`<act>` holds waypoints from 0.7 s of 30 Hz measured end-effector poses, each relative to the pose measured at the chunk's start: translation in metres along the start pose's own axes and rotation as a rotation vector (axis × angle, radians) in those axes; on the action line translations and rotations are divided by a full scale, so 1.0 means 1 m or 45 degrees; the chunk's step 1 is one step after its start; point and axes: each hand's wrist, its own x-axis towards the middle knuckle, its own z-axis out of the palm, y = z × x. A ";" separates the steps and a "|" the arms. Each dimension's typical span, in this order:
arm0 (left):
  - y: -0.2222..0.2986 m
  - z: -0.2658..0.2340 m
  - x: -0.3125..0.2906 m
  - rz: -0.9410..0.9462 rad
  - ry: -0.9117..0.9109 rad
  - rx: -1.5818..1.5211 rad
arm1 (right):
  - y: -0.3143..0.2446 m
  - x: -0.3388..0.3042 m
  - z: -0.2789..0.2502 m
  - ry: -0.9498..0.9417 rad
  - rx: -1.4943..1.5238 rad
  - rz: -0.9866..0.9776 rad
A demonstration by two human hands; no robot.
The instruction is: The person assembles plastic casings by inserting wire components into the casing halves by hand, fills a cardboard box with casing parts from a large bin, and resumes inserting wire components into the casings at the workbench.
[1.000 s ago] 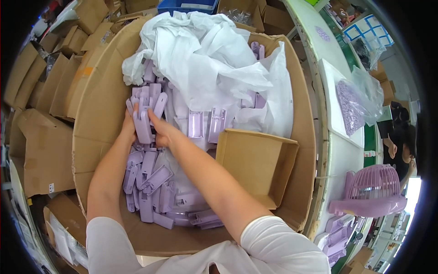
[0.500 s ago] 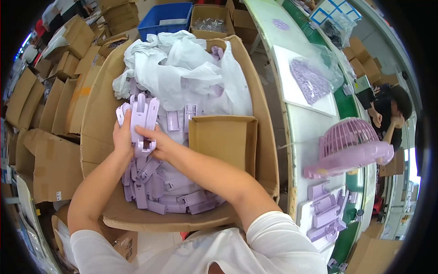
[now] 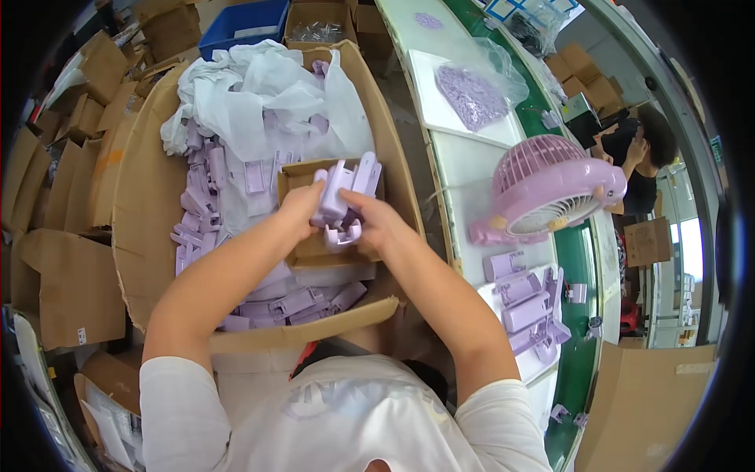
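Note:
Between them, my left hand [image 3: 301, 209] and my right hand [image 3: 379, 223] grip a small bunch of pale purple plastic parts [image 3: 336, 198], long housings with rounded ends. Fingers are closed round the bunch from both sides, with the thumbs on top. It is held over a shallow cardboard tray [image 3: 311, 253], whose inside is partly hidden by my hands. That tray sits within a large open carton [image 3: 149, 228], where loose purple parts [image 3: 201, 206] lie in heaps to the left and near side. White plastic sheeting [image 3: 267, 86] covers the far end.
A purple fan [image 3: 543, 189] stands on the bench at right, near a foam tray of purple pieces [image 3: 527, 307] and a bag of small purple bits [image 3: 472, 94]. A blue bin [image 3: 244, 27] is beyond the carton; cardboard boxes [image 3: 71, 283] crowd the left. Another person [image 3: 641, 149] sits far right.
Both hands have carried the bunch of purple parts from the carton's left side to the right, over the cardboard tray. The whole view has shifted, moving the bench and fan leftward.

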 end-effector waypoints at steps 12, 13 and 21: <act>-0.002 -0.249 0.026 0.117 0.905 1.558 | -0.011 -0.055 0.004 0.355 -0.690 -0.409; -0.010 -0.271 0.025 0.064 0.845 1.578 | -0.004 -0.057 0.013 0.428 -0.723 -0.472; -0.040 -0.288 0.006 -0.241 0.494 1.202 | 0.058 -0.014 0.056 -0.237 -0.895 0.472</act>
